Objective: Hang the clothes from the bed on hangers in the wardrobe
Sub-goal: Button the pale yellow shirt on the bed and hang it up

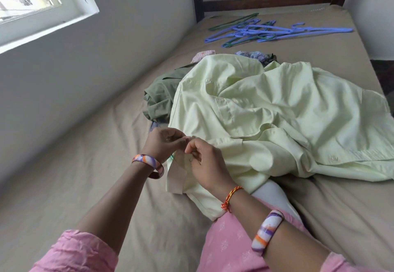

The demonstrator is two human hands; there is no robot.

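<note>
Both my hands, left hand (165, 142) and right hand (207, 165), pinch the collar end of the pale green shirt (266, 120) near the bed's (74, 175) near edge (probably at a button). It's light, limp cotton; I'd grip the shoulders. Its length runs toward the far right corner, hangers (277, 31) beyond

pink sleeves (81, 250), striped bangles (267, 230), red thread wristband (231, 198)

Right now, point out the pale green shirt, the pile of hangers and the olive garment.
pale green shirt (266, 109): head view, on its chest fabric beside the pocket.
pile of hangers (277, 31): head view, on a blue hanger in the middle of the pile.
olive garment (160, 99): head view, on its bunched fabric left of the shirt.
</note>
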